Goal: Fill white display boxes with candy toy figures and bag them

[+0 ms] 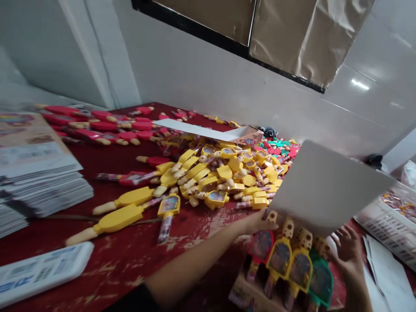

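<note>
In front of me a display box [248, 299] holds a row of upright toys with spotted, cream tops. They are a red toy [261, 246], two yellow toys [280, 258] and a green toy [320, 281]. The box's grey lid flap [328, 186] stands raised behind them. My left hand [255, 223] is at the left rear of the box, its thumb against the red toy's top; the other fingers are mostly hidden. On the right side, my right hand [351, 249] has its fingers apart, beside the green toy and the flap's lower edge.
Loose yellow toys [224, 173] are heaped on the red table [130, 255], with red toys [107, 125] behind. Another open box [250, 136] lies on the heap. Stacked printed cartons [65, 186] and a white plastic item [45, 271] are left; a white basket [390, 221] is right.
</note>
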A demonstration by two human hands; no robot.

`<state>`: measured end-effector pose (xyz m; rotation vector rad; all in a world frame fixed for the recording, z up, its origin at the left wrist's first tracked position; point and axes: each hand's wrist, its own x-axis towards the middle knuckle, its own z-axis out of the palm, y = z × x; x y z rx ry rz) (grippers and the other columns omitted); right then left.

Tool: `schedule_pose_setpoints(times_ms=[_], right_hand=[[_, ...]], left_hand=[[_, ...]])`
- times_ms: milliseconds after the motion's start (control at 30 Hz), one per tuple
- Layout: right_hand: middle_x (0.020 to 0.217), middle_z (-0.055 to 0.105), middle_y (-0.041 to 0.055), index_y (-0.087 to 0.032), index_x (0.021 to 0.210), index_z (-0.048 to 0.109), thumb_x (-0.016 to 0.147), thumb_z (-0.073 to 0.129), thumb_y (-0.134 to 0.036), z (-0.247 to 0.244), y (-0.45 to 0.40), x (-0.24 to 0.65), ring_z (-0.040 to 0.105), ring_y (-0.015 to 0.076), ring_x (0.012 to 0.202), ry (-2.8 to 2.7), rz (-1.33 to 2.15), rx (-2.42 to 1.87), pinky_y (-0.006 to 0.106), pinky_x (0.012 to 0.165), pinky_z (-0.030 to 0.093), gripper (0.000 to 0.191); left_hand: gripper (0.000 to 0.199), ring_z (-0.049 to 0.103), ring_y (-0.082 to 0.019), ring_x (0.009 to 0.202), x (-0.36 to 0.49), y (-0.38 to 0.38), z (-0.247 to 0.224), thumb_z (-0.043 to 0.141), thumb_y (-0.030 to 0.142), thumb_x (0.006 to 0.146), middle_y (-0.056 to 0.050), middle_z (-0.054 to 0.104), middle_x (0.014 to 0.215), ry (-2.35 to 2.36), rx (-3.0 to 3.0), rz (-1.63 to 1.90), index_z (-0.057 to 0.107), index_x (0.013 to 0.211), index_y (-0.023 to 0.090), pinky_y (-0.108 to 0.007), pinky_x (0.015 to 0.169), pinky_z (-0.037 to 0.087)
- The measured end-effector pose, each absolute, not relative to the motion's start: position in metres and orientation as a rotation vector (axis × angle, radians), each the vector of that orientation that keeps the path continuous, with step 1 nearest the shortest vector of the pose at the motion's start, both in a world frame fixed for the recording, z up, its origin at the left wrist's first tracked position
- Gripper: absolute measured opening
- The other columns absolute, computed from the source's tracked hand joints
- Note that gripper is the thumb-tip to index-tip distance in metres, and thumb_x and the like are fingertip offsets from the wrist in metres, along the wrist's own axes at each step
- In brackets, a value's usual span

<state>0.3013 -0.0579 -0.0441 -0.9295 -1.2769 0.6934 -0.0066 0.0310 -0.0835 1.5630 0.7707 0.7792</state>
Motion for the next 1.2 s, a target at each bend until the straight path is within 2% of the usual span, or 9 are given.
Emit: schedule_pose_setpoints(times_ms=[100,267,367,467,633,733,867,1067,1200], right_hand=[[0.106,0.063,0.0025,-0.033,0.119,0.053,0.069,0.067,-0.059,-0.028,-0.063,0.298,0.057,0.0226,0.107,-1.126,0.585,-0.819,0.043,0.099,0.042,0.058],[0.094,0.069,0.0118,-0.021,0.091,0.071,0.061,0.020,-0.095,-0.035,-0.091,0.312,0.061,0.0360,0.099,-1.258,0.664,-1.084,0.053,0.095,0.043,0.095],[0.102,0.068,0.0129,-0.021,0.074,0.071,0.061,0.053,-0.085,-0.060,-0.117,0.317,0.062,0.0364,0.101,-1.454,0.734,-1.401,0.048,0.090,0.049,0.067],[0.134,0.053,0.0135,-0.023,0.093,0.071,0.060,0.078,-0.055,-0.087,-0.146,0.304,0.044,0.0377,0.129,-1.527,0.714,-1.687,0.046,0.107,0.038,0.046],[0.148,0.038,0.0131,-0.026,0.149,0.021,0.060,0.081,-0.050,-0.109,-0.178,0.267,0.039,0.0320,0.135,-1.298,1.168,-1.574,0.045,0.108,0.038,0.110],[0.144,0.044,0.0144,-0.024,0.151,0.005,0.068,0.074,-0.054,-0.104,-0.180,0.250,0.050,0.0281,0.127,-1.052,1.258,-1.531,0.043,0.107,0.040,0.112],[0.134,0.053,0.0187,-0.020,0.147,0.013,0.069,0.075,-0.052,-0.092,-0.170,0.241,0.057,0.0301,0.119,-0.889,1.223,-1.556,0.047,0.102,0.046,0.104],[0.126,0.058,0.0195,-0.022,0.138,0.023,0.063,0.079,-0.052,-0.083,-0.166,0.244,0.063,0.0324,0.109,-0.820,1.230,-1.596,0.051,0.094,0.051,0.098],[0.112,0.066,0.0152,-0.021,0.125,0.043,0.064,0.077,-0.055,-0.078,-0.172,0.252,0.065,0.0289,0.100,-0.868,1.214,-1.637,0.046,0.089,0.052,0.078]], left_hand=[[0.086,0.054,-0.031,0.113,0.012,0.034,-0.084,0.063,0.076,0.061,-0.014,0.058,0.123,0.807,1.422,0.861,0.050,0.122,0.017,-0.049,0.101,0.041],[0.083,0.044,-0.029,0.128,0.007,0.015,-0.067,0.018,0.080,0.080,-0.014,0.051,0.134,0.760,1.249,0.935,0.047,0.129,0.020,-0.049,0.109,0.033],[0.082,0.043,-0.031,0.130,-0.011,-0.003,-0.055,0.030,0.078,0.081,-0.015,0.046,0.140,0.717,1.167,0.861,0.038,0.136,0.018,-0.050,0.108,0.035],[0.086,0.045,-0.034,0.128,-0.029,-0.020,-0.056,0.059,0.071,0.071,-0.017,0.045,0.141,0.719,1.264,0.629,0.040,0.135,0.017,-0.048,0.106,0.037],[0.095,0.045,-0.030,0.129,-0.040,-0.040,-0.074,0.064,0.056,0.073,-0.014,0.035,0.149,0.803,1.559,0.507,0.017,0.147,0.021,-0.043,0.108,0.037],[0.087,0.055,-0.030,0.118,-0.032,-0.040,-0.071,0.060,0.048,0.074,-0.014,0.047,0.141,1.111,1.596,0.535,0.022,0.146,0.019,-0.045,0.100,0.044],[0.069,0.059,-0.033,0.110,-0.019,-0.029,-0.053,0.061,0.041,0.072,-0.010,0.061,0.126,1.378,1.857,0.339,0.044,0.136,0.022,-0.049,0.096,0.045],[0.056,0.050,-0.028,0.126,-0.021,-0.030,-0.056,0.046,0.045,0.085,-0.009,0.049,0.140,1.307,2.119,0.313,0.047,0.137,0.024,-0.044,0.106,0.039],[0.100,0.025,-0.039,0.140,-0.033,-0.044,-0.072,0.058,0.071,0.069,-0.019,0.020,0.153,1.074,2.319,0.241,0.029,0.146,0.014,-0.053,0.112,0.029]])
